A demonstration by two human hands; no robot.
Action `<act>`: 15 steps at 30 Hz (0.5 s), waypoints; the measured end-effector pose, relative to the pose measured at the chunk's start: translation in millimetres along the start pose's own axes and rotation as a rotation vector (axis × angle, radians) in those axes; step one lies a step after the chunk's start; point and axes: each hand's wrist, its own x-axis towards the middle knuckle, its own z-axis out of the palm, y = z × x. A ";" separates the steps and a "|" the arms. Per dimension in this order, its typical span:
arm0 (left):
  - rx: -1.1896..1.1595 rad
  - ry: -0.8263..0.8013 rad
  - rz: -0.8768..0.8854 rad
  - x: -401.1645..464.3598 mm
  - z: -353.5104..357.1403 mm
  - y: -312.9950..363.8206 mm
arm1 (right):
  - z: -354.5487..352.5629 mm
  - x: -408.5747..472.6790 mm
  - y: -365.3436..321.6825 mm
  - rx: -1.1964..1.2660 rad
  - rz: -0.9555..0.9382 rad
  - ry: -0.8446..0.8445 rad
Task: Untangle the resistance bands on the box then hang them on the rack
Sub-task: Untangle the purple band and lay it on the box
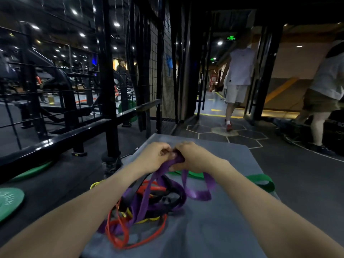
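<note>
Together, left hand and right hand grip the purple band.

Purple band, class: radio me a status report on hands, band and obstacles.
Left hand and right hand both grip the purple band, lifted. Lower loops still knotted in the pile on the box. Nothing hung.

Black rack blocks the box's left; floor beyond its far edge lies open.
</note>
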 end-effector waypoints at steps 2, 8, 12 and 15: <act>-0.020 0.042 -0.021 -2.1 0.8 -2.3 | 8.6 -1.2 2.0 -0.028 0.035 -0.011; 0.074 0.055 -0.073 -9.4 3.8 -35.1 | 10.6 -11.2 24.6 0.051 0.082 0.076; 0.133 -0.138 -0.209 -18.1 14.2 -57.1 | 10.3 -11.9 27.8 0.115 0.046 0.108; -0.116 -0.044 -0.274 -14.6 16.0 -56.5 | 11.5 -13.4 35.6 0.162 0.048 0.164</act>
